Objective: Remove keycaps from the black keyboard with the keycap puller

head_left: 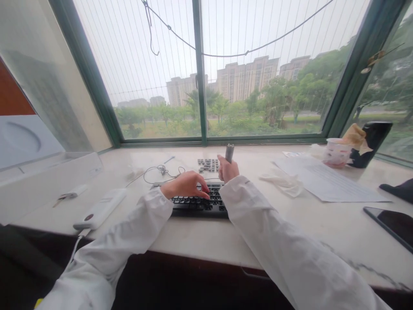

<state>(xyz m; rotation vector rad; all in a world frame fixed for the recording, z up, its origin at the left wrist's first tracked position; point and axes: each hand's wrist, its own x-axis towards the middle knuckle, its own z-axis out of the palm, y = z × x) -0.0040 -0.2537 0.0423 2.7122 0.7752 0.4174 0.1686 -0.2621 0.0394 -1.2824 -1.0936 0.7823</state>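
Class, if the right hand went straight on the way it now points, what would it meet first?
Probably the green window frame beyond the marble sill, since the right hand seems to pass just right of the loose keycaps; depth is unclear.

A marble window counter is fitted beneath a green-framed window, thin wires are strung across the glass, trees and tan apartment blocks are seen outside, overcast daylight is let in
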